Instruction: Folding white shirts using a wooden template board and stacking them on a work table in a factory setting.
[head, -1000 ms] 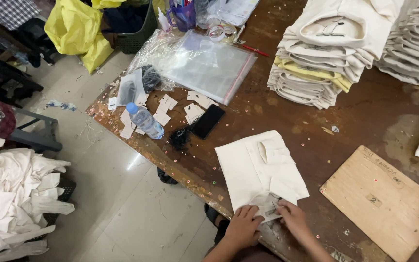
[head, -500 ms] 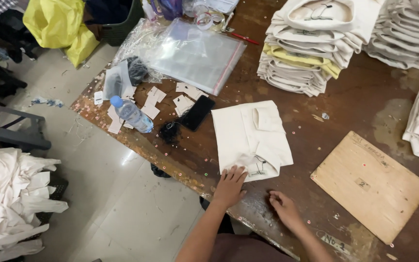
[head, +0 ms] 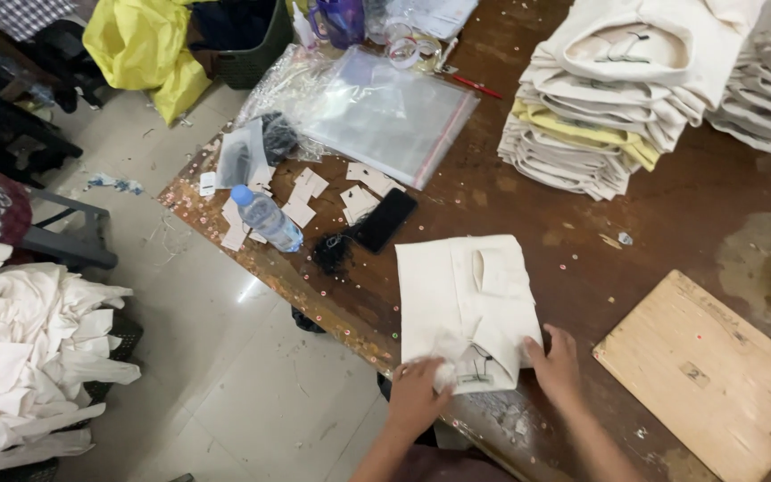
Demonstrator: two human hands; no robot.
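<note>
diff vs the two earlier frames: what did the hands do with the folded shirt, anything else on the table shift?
Half a second ago both hands lay off the shirt on the table edge. Now the left hand and right hand are back on the near collar end of the folded cream shirt, as a second ago. The shirt lies in the same spot. Water bottle, black phone, wooden board and shirt stacks stayed put.

Bare brown table (head: 671,223) lies open between the folded cream shirt (head: 466,303) and the tall stack of folded garments (head: 600,107) beyond it. To the shirt's right, a gap of bare wood separates it from a plywood board (head: 716,375). To its left, a black phone (head: 385,220), a tangle of black thread (head: 333,253), a water bottle (head: 265,218) and scattered paper tags (head: 301,198) crowd the surface up to the table's edge.
</note>
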